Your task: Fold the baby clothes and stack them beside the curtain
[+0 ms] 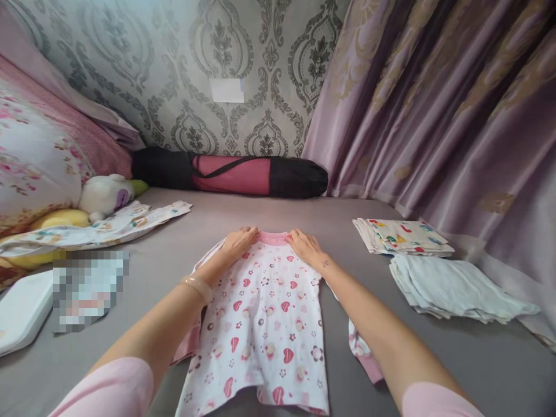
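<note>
A small white long-sleeved shirt (264, 313) with pink hearts and flowers lies spread out in front of me, its pink collar at the far end and its hem toward me. My left hand (240, 240) grips the shoulder at the collar's left side, fingers closed on the cloth. At the collar's right side, my right hand (305, 245) pinches the other shoulder. Both pink-cuffed sleeves stick out beside the body of the shirt, partly hidden beneath my forearms.
Folded printed clothes (403, 237) and a pale folded pile (460, 286) lie on the right. A rolled bag (234, 174) rests along the wall. To the left are patterned trousers (143, 223), a plush toy (104, 197), a white object (26, 310) and a blurred-out item (89, 289).
</note>
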`<move>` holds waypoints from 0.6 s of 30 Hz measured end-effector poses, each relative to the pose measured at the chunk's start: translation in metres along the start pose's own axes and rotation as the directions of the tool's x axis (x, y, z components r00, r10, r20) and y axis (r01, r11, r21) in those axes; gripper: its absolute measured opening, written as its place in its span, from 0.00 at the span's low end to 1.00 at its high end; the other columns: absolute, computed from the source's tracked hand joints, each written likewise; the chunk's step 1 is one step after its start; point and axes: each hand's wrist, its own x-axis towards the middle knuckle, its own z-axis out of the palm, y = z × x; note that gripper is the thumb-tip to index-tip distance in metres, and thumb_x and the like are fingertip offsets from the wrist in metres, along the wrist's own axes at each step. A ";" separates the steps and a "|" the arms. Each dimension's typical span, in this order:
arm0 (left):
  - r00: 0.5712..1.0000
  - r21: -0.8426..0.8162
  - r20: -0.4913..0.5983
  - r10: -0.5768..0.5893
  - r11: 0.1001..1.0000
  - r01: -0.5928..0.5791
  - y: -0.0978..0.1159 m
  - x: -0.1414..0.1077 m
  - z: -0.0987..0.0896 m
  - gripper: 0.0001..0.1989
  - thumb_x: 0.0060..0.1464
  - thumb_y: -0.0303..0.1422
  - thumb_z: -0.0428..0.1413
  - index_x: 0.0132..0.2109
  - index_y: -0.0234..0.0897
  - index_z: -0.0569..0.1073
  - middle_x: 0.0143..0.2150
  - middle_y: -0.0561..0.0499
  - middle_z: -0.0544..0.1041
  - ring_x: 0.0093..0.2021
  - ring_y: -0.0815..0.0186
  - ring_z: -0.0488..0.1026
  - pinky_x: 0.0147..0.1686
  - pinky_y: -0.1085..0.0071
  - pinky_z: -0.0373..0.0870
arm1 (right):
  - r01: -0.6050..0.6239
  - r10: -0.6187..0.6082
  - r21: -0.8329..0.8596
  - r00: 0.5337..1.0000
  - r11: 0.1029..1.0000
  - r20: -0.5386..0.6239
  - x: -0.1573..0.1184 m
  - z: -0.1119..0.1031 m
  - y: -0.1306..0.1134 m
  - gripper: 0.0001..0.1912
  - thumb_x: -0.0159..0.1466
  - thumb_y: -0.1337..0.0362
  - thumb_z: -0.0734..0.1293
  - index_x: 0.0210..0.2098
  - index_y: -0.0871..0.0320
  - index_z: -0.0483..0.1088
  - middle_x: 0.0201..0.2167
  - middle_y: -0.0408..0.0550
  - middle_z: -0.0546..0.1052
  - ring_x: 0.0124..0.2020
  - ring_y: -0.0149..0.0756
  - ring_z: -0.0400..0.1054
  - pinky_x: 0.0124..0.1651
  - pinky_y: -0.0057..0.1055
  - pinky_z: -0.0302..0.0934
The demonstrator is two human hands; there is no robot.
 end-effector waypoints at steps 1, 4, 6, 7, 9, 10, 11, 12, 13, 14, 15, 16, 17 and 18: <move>1.000 0.008 -0.001 0.004 1.000 -0.004 -0.002 0.005 -0.001 0.16 0.67 0.37 0.38 0.48 0.38 0.69 0.46 0.41 0.75 0.44 0.58 0.74 0.39 0.67 0.66 | 0.005 -0.005 -0.011 1.000 1.000 0.003 0.006 0.000 0.001 0.18 0.74 0.55 0.50 0.50 0.56 0.65 0.50 0.56 0.73 0.47 0.44 0.71 0.45 0.34 0.58; 1.000 0.005 0.005 0.004 1.000 -0.004 -0.009 0.022 -0.001 0.18 0.67 0.38 0.37 0.47 0.39 0.69 0.45 0.42 0.76 0.43 0.59 0.74 0.40 0.67 0.66 | 0.008 -0.008 -0.022 1.000 1.000 0.004 0.023 0.001 0.006 0.18 0.74 0.56 0.50 0.50 0.57 0.65 0.51 0.57 0.73 0.48 0.44 0.71 0.46 0.35 0.59; 1.000 -0.008 0.007 0.005 1.000 -0.005 -0.013 0.034 -0.001 0.19 0.68 0.39 0.36 0.47 0.39 0.69 0.45 0.42 0.76 0.43 0.60 0.75 0.40 0.67 0.66 | 0.008 -0.008 -0.018 1.000 1.000 0.001 0.033 0.002 0.010 0.18 0.74 0.56 0.50 0.50 0.57 0.66 0.50 0.57 0.74 0.48 0.44 0.71 0.46 0.35 0.59; 1.000 -0.017 0.007 0.004 1.000 -0.004 -0.015 0.040 0.000 0.18 0.68 0.39 0.36 0.46 0.39 0.69 0.44 0.43 0.76 0.43 0.60 0.75 0.40 0.68 0.66 | 0.010 -0.010 -0.015 1.000 1.000 0.000 0.038 0.002 0.012 0.18 0.74 0.56 0.50 0.50 0.57 0.66 0.50 0.58 0.74 0.48 0.44 0.71 0.46 0.35 0.59; 1.000 -0.040 0.004 0.001 0.999 -0.001 -0.018 0.051 0.000 0.18 0.67 0.40 0.37 0.44 0.40 0.69 0.43 0.44 0.77 0.42 0.60 0.75 0.39 0.68 0.66 | 0.019 -0.019 -0.010 1.000 1.000 0.001 0.047 0.001 0.017 0.19 0.74 0.56 0.50 0.51 0.57 0.66 0.50 0.58 0.74 0.49 0.45 0.71 0.47 0.36 0.59; 1.000 -0.049 0.001 0.000 0.999 0.000 -0.019 0.056 0.000 0.18 0.67 0.40 0.38 0.44 0.40 0.70 0.43 0.45 0.77 0.42 0.61 0.75 0.39 0.68 0.66 | 0.026 -0.026 -0.009 1.000 1.000 0.003 0.051 0.000 0.020 0.19 0.73 0.56 0.50 0.51 0.57 0.66 0.50 0.58 0.74 0.49 0.46 0.70 0.47 0.37 0.59; 1.000 -0.057 -0.003 0.000 0.998 0.000 -0.020 0.060 0.001 0.17 0.67 0.40 0.38 0.43 0.40 0.70 0.43 0.45 0.77 0.42 0.61 0.75 0.39 0.69 0.66 | 0.034 -0.034 -0.009 0.999 0.999 0.006 0.055 0.000 0.023 0.19 0.73 0.56 0.50 0.51 0.58 0.66 0.51 0.58 0.73 0.50 0.46 0.70 0.48 0.37 0.58; 1.000 -0.066 -0.010 0.001 0.998 -0.001 -0.021 0.064 0.002 0.17 0.67 0.40 0.38 0.43 0.40 0.70 0.43 0.45 0.77 0.42 0.61 0.75 0.39 0.68 0.66 | 0.041 -0.040 -0.011 0.999 0.999 0.011 0.059 0.000 0.026 0.19 0.73 0.56 0.50 0.51 0.58 0.66 0.51 0.58 0.73 0.50 0.46 0.70 0.48 0.37 0.58; 1.000 -0.074 -0.021 -0.001 0.997 -0.001 -0.022 0.068 0.004 0.18 0.67 0.40 0.38 0.43 0.40 0.70 0.43 0.45 0.77 0.42 0.60 0.74 0.39 0.68 0.66 | 0.048 -0.048 -0.015 0.999 0.999 0.018 0.063 0.000 0.029 0.19 0.73 0.56 0.50 0.52 0.58 0.66 0.51 0.58 0.73 0.50 0.46 0.70 0.49 0.37 0.58; 0.999 -0.082 -0.043 -0.004 0.997 0.000 -0.023 0.070 0.007 0.18 0.67 0.40 0.38 0.44 0.39 0.70 0.43 0.45 0.76 0.42 0.60 0.74 0.39 0.68 0.66 | 0.053 -0.053 -0.022 0.998 0.998 0.025 0.066 0.002 0.031 0.20 0.74 0.56 0.50 0.52 0.58 0.66 0.51 0.58 0.73 0.50 0.46 0.70 0.49 0.37 0.58; 0.997 -0.085 -0.072 -0.002 0.996 -0.004 -0.024 0.072 0.010 0.18 0.67 0.40 0.38 0.44 0.39 0.71 0.43 0.44 0.76 0.43 0.60 0.73 0.40 0.68 0.66 | 0.054 -0.053 -0.029 0.998 0.998 0.025 0.068 0.004 0.033 0.20 0.74 0.56 0.49 0.52 0.58 0.66 0.51 0.58 0.73 0.50 0.45 0.70 0.49 0.37 0.58; 0.994 -0.081 -0.111 0.002 0.997 -0.011 -0.026 0.074 0.014 0.19 0.66 0.40 0.39 0.44 0.39 0.71 0.43 0.44 0.75 0.43 0.60 0.73 0.41 0.67 0.66 | 0.048 -0.048 -0.034 0.999 0.998 0.017 0.070 0.007 0.033 0.20 0.74 0.55 0.49 0.52 0.58 0.66 0.51 0.58 0.73 0.50 0.45 0.70 0.50 0.37 0.58; 0.988 -0.067 -0.157 0.007 0.998 -0.018 -0.027 0.075 0.018 0.19 0.66 0.40 0.39 0.44 0.38 0.72 0.43 0.43 0.74 0.44 0.59 0.72 0.42 0.66 0.66 | 0.039 -0.039 -0.033 0.999 0.999 0.000 0.072 0.010 0.033 0.21 0.74 0.55 0.49 0.51 0.58 0.65 0.51 0.57 0.73 0.50 0.45 0.70 0.50 0.37 0.58; 0.979 -0.043 -0.205 0.015 0.999 -0.024 -0.029 0.076 0.022 0.18 0.66 0.40 0.41 0.44 0.38 0.72 0.44 0.42 0.73 0.45 0.58 0.71 0.44 0.64 0.65 | 0.026 -0.026 -0.024 0.999 0.999 -0.023 0.073 0.012 0.033 0.21 0.74 0.55 0.49 0.51 0.58 0.65 0.51 0.57 0.73 0.50 0.45 0.70 0.50 0.37 0.58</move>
